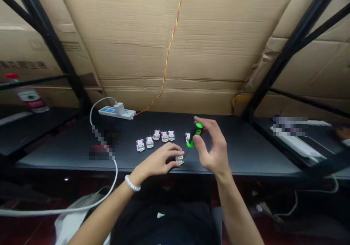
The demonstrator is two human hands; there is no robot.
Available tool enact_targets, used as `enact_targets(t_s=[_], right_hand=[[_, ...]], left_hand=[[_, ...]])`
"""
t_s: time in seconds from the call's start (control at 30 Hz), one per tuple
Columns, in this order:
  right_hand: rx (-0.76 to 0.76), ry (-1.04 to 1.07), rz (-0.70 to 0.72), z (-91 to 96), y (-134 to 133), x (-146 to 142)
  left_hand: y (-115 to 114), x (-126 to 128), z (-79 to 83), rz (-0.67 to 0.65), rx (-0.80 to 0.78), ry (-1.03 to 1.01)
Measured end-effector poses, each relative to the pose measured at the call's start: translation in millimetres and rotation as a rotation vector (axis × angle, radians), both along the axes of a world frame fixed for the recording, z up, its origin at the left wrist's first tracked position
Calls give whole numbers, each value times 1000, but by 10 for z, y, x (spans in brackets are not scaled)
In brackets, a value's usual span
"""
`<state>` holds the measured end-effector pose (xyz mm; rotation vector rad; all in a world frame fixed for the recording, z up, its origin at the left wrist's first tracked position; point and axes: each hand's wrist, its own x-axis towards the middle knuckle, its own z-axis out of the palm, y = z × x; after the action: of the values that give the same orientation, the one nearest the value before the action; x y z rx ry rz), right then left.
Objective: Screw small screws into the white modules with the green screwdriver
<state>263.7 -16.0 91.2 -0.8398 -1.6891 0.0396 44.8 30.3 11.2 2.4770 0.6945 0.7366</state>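
My right hand (213, 146) is closed round a black and green screwdriver (194, 133), held upright with its thin shaft pointing down to a small white part (179, 160) near the front edge of the dark table (246, 154). My left hand (160, 160) rests on the table with its fingers pressed on that white part, holding it in place. A bead bracelet (132, 183) circles my left wrist. A row of several small white parts with purple tops (155, 139) lies just behind my left hand, and one more (187, 136) sits beside the screwdriver handle.
A white power strip (117, 112) with a plugged charger lies at the back left, its white cable (109, 186) looping off the front edge. Cardboard (175, 48) walls the back, with a red-yellow wire (171, 44) hanging down it. Black shelf frames (54, 44) stand on both sides.
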Motion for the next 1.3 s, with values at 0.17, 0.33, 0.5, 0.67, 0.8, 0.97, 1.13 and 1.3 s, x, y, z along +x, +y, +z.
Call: enact_targets(t_s=[0.17, 0.33, 0.5, 0.67, 0.8, 0.97, 1.13, 1.3], right_hand=[[-8, 6, -30, -19, 2, -3], [-39, 36, 81, -28, -1, 6], [69, -2, -144, -32, 30, -24], [-17, 36, 16, -74, 57, -24], [17, 16, 10, -66, 44, -55], [28, 17, -50, -59, 48, -85], [-50, 39, 110, -56, 25, -68], [31, 43, -27, -48, 17, -92]], left_hand=[[0, -7, 1, 3, -3, 0], [7, -7, 2, -1, -7, -1], [9, -6, -11, 2, 1, 2], [13, -4, -11, 3, -1, 7], [18, -10, -28, 2, 5, 8], [21, -13, -44, 4, 6, -6], [20, -12, -24, -5, 4, -3], [11, -7, -19, 3, 2, -1]])
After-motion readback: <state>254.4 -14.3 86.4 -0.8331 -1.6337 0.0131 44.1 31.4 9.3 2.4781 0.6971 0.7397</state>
